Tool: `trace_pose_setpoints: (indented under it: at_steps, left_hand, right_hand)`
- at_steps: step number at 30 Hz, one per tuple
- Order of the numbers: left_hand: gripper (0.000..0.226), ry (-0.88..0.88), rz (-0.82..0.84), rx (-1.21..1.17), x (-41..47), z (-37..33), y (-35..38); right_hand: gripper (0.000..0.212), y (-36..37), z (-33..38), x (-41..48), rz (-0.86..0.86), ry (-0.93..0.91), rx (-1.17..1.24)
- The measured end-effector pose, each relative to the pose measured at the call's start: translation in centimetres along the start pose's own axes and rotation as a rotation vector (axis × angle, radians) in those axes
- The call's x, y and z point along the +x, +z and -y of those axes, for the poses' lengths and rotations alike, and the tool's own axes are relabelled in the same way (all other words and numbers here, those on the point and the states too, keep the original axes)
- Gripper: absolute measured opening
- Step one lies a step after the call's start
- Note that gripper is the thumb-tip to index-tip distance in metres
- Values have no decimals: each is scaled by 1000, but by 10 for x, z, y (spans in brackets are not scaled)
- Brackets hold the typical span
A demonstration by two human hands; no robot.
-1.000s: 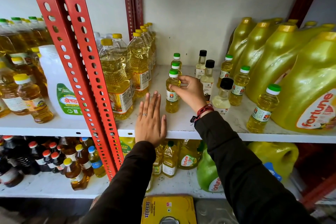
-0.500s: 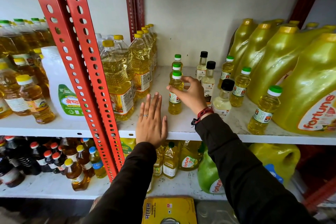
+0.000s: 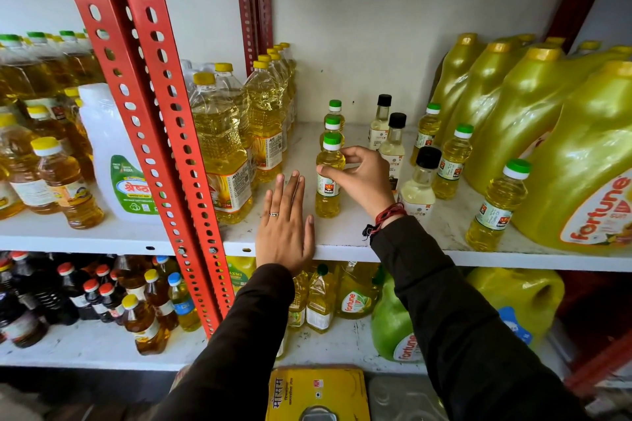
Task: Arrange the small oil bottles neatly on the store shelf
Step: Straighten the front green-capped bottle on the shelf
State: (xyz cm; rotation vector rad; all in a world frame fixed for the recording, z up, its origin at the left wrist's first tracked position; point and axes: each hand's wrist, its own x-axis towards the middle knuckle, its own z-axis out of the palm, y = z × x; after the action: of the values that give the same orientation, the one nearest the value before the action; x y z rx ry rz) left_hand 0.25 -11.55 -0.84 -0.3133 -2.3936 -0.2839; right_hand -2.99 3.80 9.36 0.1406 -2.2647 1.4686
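Small oil bottles with green caps stand on the white shelf (image 3: 345, 239) in front of me, and the one I am handling (image 3: 329, 178) is the front bottle of a short row running straight back toward the wall. It stands upright on its base, long axis vertical, cap up, its label facing me. Two more green-capped bottles (image 3: 333, 120) stand upright directly behind it, close together, so the three caps stack up one above another in my view.

My right hand (image 3: 364, 178) holds that front bottle at its shoulder: thumb on the near side just above the label, fingertips curled around the far side below the cap, a narrow pinch closed on the bottle. My left hand (image 3: 285, 229) lies flat and open, palm down on the shelf's front edge, fingers together and pointing inward, just left of the bottle's base and not touching it.

To the right stand three black-capped bottles (image 3: 419, 181) of pale oil, then three more green-capped small bottles (image 3: 497, 205), all upright, loosely spaced. Large yellow jugs (image 3: 547, 133) fill the right end; tall clear oil bottles (image 3: 222, 154) stand at the left.
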Motion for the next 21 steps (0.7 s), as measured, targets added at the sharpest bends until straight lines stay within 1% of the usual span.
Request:
trace_pose_setpoints:
  at_steps: [6, 12, 21]
  left_hand:
    - [69, 1, -12, -2, 0, 0, 0]
    - [68, -1, -13, 1, -1, 1, 2]
    - [69, 0, -17, -1, -1, 3, 7]
  right_hand:
    - [44, -9, 8, -21, 8, -13, -35]
    - [46, -18, 10, -46, 17, -21, -53]
    - [42, -22, 12, -56, 12, -38, -74]
